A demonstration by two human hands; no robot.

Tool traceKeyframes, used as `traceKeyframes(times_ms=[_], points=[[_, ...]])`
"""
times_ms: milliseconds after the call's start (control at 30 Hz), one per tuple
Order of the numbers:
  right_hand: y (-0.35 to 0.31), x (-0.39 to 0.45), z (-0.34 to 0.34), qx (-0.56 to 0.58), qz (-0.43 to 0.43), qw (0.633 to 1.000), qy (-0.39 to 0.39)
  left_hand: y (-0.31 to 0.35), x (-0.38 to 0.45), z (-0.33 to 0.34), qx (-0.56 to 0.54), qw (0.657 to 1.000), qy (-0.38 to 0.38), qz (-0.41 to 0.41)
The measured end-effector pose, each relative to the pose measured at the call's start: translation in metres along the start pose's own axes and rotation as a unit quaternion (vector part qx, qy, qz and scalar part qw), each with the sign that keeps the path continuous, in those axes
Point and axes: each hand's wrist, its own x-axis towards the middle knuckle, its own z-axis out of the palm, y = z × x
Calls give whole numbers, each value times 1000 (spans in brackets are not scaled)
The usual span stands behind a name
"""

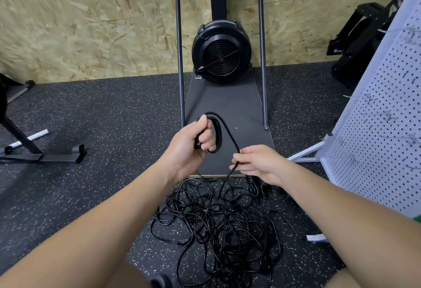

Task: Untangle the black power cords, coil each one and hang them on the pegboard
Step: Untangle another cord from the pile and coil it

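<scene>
One cord is being coiled so far, & only just. Head view, the only view: the left hand has its fingers curled round a small coil of a loop or two, w/ what looks like the plug end tucked in the fist. From the top of that coil the cord runs down to the right hand, which pinches it between thumb & fingertips. Below that hand the cord drops into the big pile of cords on the floor, right in front of the person.

My guess on progress: very early. Pile looks big & knotted, many loops over each other, can't count how many cords are in it. Most of the cord in hand looks like it's in the pile too, so it needs pulling free, then more loops.

White pegboard stands on the right, near the right arm. Its hooks stick out & I see no cord on any of them, so it looks like no hanging is done. Left to do: finish this coil, hang it, then do the same for every other cord.

Containers: none I can see, no box or bin. Pile sits loose on the floor, partly by the dark base board of a fan machine by the wall.
</scene>
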Motion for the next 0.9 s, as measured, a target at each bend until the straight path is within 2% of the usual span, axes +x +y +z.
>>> traceKeyframes(times_ms=[100,133,200,267,333,400,433,467,533,600,633,667,733,833,900], points=[[1,4,8,44,-22,995,92,1,5,-7,-2,999,34,17],[1,4,10,10,-36,991,128,0,6,-9,0,999,44,21],[-1,4,15,-156,-81,966,189,0,8,-11,1,998,64,24],[-6,-4,23,-363,-136,899,202,0,8,-14,10,997,68,27],[-16,-22,38,-536,-180,808,166,0,8,-16,41,997,63,31],[-25,-37,52,-641,-227,727,98,0,5,-14,98,992,71,38],[-28,-43,57,-652,-251,713,60,-1,3,-13,126,988,74,42],[-31,-50,60,-640,-274,718,20,-1,1,-11,154,984,72,44],[-36,-58,60,-564,-313,763,-47,-3,0,-12,219,973,63,39],[-41,-59,52,-502,-339,794,-58,-7,0,-18,354,932,59,39],[-43,-59,46,-481,-353,802,-39,-9,-1,-19,403,914,41,35],[-45,-61,41,-463,-365,808,-17,-11,-1,-17,414,910,17,21],[-47,-64,36,-444,-373,814,35,-10,-3,-10,385,923,-17,-6],[-50,-67,34,-468,-359,797,131,-6,-4,-1,354,933,-57,-42],[-53,-68,31,-449,-342,813,140,-7,-7,1,365,925,-97,-49]])
